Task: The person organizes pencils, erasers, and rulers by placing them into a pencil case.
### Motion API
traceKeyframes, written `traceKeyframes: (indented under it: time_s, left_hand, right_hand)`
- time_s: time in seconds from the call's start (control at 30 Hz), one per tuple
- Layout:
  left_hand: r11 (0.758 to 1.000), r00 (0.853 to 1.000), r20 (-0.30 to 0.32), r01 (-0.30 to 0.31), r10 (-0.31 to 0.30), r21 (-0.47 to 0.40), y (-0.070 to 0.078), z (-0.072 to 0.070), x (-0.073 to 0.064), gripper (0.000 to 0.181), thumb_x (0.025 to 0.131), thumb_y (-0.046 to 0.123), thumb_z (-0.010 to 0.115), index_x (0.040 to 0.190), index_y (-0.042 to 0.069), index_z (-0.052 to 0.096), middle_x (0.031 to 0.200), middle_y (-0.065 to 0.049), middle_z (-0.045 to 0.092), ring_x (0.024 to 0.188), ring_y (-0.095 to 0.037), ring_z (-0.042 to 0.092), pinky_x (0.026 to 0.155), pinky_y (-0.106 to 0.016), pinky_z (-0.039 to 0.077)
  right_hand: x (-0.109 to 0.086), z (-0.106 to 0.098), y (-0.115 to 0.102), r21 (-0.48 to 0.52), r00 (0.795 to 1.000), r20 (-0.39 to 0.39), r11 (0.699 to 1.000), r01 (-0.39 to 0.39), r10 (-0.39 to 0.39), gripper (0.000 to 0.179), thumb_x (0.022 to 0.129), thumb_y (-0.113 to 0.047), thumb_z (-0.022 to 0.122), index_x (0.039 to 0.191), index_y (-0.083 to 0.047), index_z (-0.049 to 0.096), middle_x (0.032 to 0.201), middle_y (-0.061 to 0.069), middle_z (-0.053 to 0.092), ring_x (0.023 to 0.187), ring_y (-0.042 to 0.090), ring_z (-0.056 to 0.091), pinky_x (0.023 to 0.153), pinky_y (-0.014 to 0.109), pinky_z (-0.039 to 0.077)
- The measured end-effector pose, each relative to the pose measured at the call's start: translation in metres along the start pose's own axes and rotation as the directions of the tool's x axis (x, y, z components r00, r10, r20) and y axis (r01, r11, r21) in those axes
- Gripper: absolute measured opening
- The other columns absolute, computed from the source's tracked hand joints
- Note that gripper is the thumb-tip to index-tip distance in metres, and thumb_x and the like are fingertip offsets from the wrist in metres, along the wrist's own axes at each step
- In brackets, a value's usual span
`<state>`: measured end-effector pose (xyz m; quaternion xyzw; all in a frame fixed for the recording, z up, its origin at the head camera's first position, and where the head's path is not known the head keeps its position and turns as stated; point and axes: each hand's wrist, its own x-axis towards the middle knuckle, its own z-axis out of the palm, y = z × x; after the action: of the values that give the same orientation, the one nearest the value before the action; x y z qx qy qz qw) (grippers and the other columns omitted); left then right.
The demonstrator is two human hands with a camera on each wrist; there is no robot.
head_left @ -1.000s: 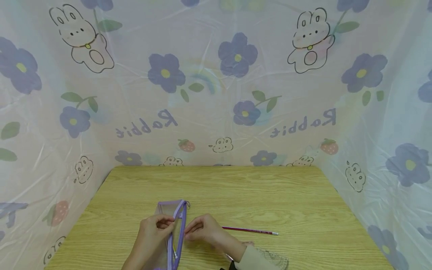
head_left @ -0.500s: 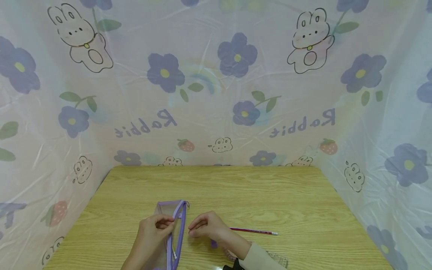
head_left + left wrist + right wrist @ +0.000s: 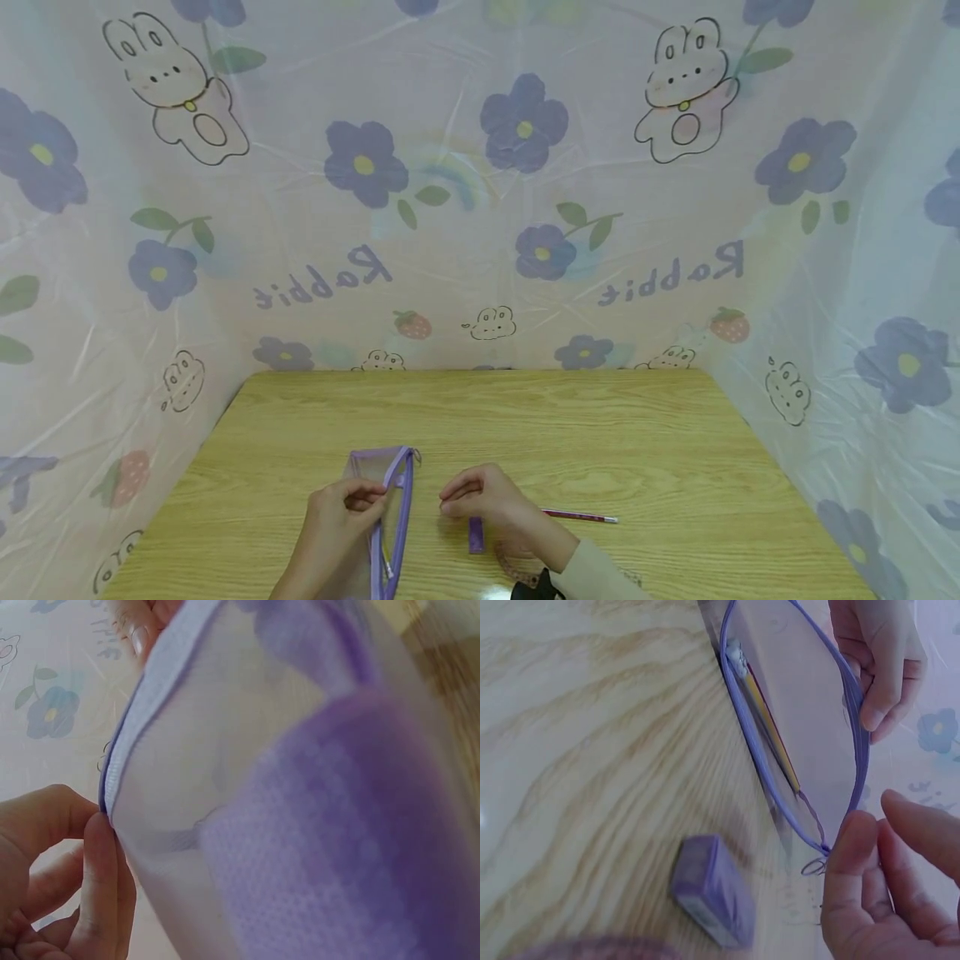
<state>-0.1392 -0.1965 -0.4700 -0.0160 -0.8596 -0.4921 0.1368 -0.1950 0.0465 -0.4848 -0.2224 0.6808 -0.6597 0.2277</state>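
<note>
A mesh pencil case [image 3: 405, 521] with purple zip edging lies on the left of the table, its mouth spread apart. My left hand [image 3: 337, 517] pinches one zip edge between thumb and fingertips, as the left wrist view also shows. Inside the case, a yellow pencil [image 3: 774, 735] with a pale end shows in the right wrist view. My right hand [image 3: 491, 504] hovers to the right of the case, fingers loosely bent, holding nothing. Just below it on the wood sits a small purple block [image 3: 716, 892], which looks like an eraser.
A dark red pencil [image 3: 581, 516] with a white end lies right of my right hand, partly covered by it. A pinkish curved piece [image 3: 510, 562] is partly behind my right forearm. The wooden table [image 3: 480, 408] ends at a printed curtain [image 3: 450, 250].
My right hand has drawn away from the case toward the right, uncovering the purple block. My left hand keeps its pinch on the zip edge.
</note>
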Motion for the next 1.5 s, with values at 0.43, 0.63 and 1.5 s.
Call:
traceKeyframes:
  time_s: [0.43, 0.63, 1.5]
  left_hand:
    - [0.999, 0.999, 0.027, 0.036, -0.036, 0.001, 0.001, -0.001, -0.002, 0.010, 0.078, -0.008, 0.078, 0.084, 0.000, 0.075, 0.075, 0.000, 0.069, 0.065, -0.008, 0.063, 0.059, -0.020, 0.056]
    - [0.999, 0.999, 0.030, 0.041, -0.041, 0.004, 0.001, -0.001, -0.003, 0.010, 0.079, -0.007, 0.078, 0.085, 0.000, 0.075, 0.075, 0.000, 0.069, 0.066, -0.008, 0.063, 0.059, -0.020, 0.055]
    - [0.999, 0.999, 0.021, 0.031, -0.031, -0.019, 0.000, 0.003, 0.000, 0.010, 0.078, -0.009, 0.077, 0.084, -0.001, 0.074, 0.074, 0.000, 0.069, 0.065, -0.007, 0.063, 0.059, -0.020, 0.056]
  right_hand:
    - [-0.007, -0.008, 0.001, 0.019, 0.999, -0.034, 0.999, -0.029, 0.030, 0.025, 0.088, 0.001, 0.073, 0.105, 0.017, 0.066, 0.093, 0.016, 0.073, 0.078, 0.013, 0.069, 0.075, 0.028, 0.059]
    - [-0.011, -0.011, 0.001, 0.055, 0.999, -0.047, 0.998, -0.025, 0.028, 0.026, 0.087, 0.003, 0.072, 0.106, 0.019, 0.064, 0.093, 0.018, 0.072, 0.077, 0.013, 0.068, 0.076, 0.030, 0.060]
    - [-0.032, -0.042, 0.002, 0.028, 0.992, -0.112, 0.998, -0.056, 0.059, 0.031, 0.088, -0.002, 0.074, 0.108, 0.018, 0.063, 0.093, 0.013, 0.072, 0.081, 0.015, 0.069, 0.079, 0.034, 0.059]
